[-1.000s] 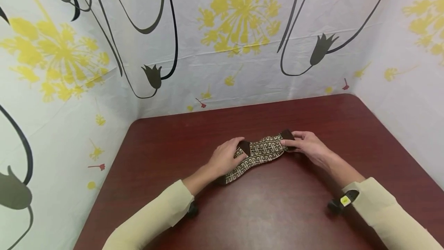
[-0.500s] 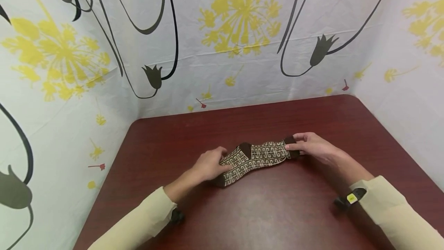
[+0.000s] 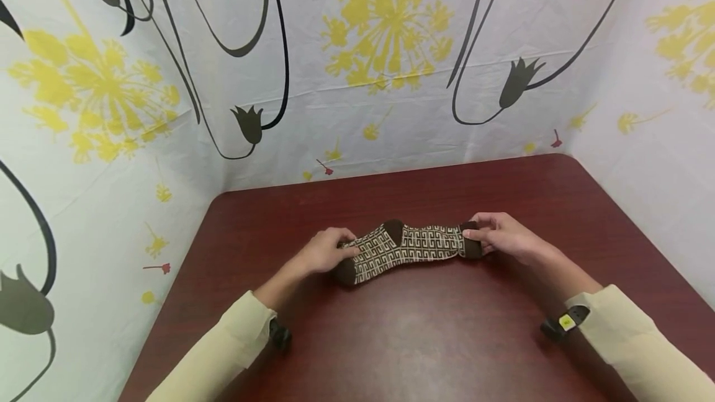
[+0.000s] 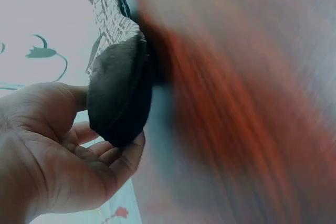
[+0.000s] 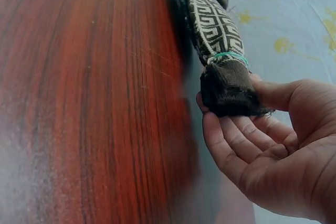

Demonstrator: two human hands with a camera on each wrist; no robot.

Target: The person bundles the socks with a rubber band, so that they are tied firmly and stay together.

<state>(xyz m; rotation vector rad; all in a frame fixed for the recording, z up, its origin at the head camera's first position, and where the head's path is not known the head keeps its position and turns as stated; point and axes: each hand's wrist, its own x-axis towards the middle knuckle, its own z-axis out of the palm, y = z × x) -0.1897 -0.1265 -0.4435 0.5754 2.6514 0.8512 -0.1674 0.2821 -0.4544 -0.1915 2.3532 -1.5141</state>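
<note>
A brown sock with a cream Greek-key pattern stretches between both hands over the table, heel at the far side. My left hand holds its dark toe end at the left. In the left wrist view, the thumb lies on one side of the dark toe and curled fingers on the other. My right hand pinches the dark cuff at the other end, thumb above and fingers beneath. A teal thread crosses the sock just above the cuff. Whether it is one sock or a stacked pair, I cannot tell.
The reddish-brown wooden table has rounded far corners. White cloth printed with yellow and grey flowers hangs behind it and along both sides. Each wrist carries a dark strapped device, such as the right wrist camera.
My left hand has slid leftward along the sock from near the heel to the toe. The sock now lies straighter. My right hand has shifted slightly right, still holding the cuff.
</note>
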